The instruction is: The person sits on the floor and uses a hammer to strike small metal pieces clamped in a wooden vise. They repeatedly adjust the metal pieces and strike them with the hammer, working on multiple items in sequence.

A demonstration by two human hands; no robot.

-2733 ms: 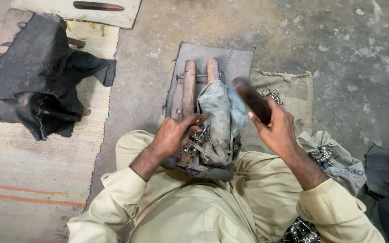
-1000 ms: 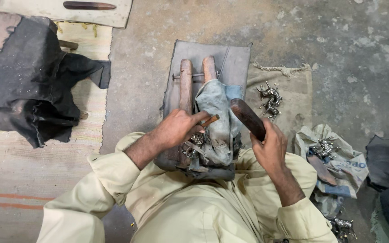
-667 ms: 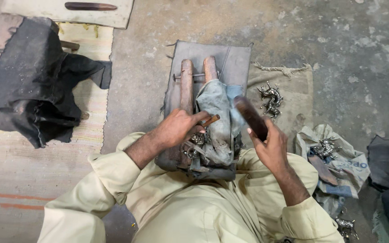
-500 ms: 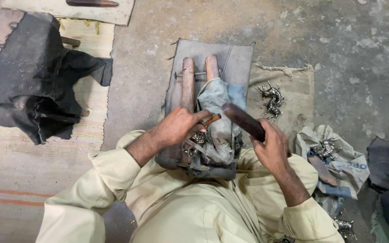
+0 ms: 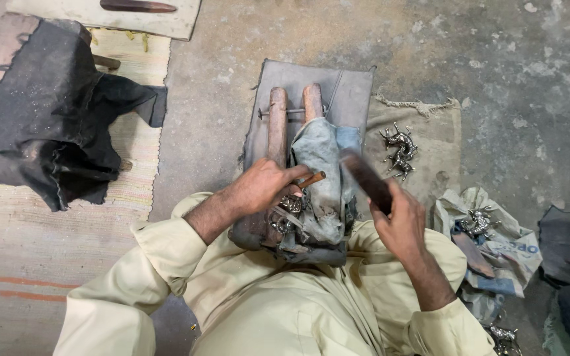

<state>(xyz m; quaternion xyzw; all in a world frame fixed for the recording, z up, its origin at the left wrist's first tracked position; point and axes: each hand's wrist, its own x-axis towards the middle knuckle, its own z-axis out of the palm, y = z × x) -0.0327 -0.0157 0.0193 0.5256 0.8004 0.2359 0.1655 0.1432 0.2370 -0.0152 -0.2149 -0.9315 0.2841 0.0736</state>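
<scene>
Concrete floor (image 5: 509,59); grey mat (image 5: 338,86) at centre, burlap cloth (image 5: 430,132) right of it, striped rug (image 5: 47,244) and black cloth (image 5: 41,125) left.

Shiny little silver metal deer figures (image 5: 397,150) on rough burlap cloth (image 5: 430,132), my matt wooden posts (image 5: 277,122), floor's gritty grey concrete (image 5: 529,66).

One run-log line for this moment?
left hand: holding punch on metal piece | right hand: mallet raised | figurines on cloth at right

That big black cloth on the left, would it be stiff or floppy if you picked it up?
Probably floppy: the black cloth drapes in deep folds and sags over whatever lies under it. It looks thick, so perhaps fairly heavy. It should not roll.
</scene>
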